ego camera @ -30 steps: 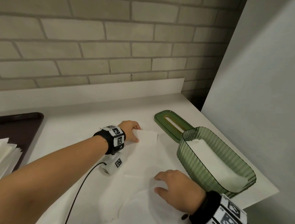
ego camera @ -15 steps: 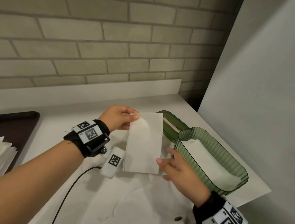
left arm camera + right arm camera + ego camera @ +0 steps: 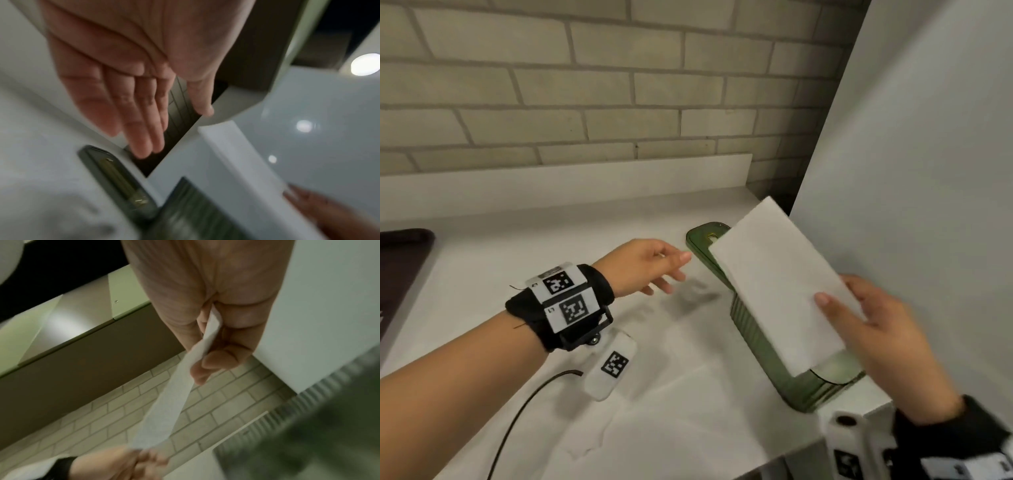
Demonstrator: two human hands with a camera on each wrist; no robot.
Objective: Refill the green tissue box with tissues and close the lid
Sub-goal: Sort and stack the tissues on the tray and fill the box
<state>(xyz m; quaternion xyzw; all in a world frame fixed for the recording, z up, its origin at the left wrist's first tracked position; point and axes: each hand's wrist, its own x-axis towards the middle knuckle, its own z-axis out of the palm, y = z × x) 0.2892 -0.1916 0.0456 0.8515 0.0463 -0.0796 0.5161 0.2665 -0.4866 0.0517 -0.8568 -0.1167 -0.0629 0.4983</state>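
Observation:
The green ribbed tissue box point(image 3: 763, 346) stands lidless at the counter's right end. Its green slotted lid point(image 3: 698, 240) lies flat just behind it. My right hand point(image 3: 839, 308) pinches a folded white tissue point(image 3: 777, 284) by its near end and holds it slanted over the box's opening. The right wrist view shows this tissue point(image 3: 179, 394) between thumb and fingers point(image 3: 207, 356). My left hand point(image 3: 667, 270) hovers empty to the left of the lid, a small gap from the tissue, with its fingers point(image 3: 144, 129) straight. The tissue hides most of the box's inside.
Loose white sheets point(image 3: 654, 411) lie spread on the counter in front of me. A dark tray point(image 3: 400, 274) sits at the far left. A grey panel point(image 3: 911, 171) rises right beside the box. The brick wall point(image 3: 585, 102) closes the back.
My left hand has let go of the tissue's far end and now hangs empty. My right hand has carried the tissue to the right, over the green box.

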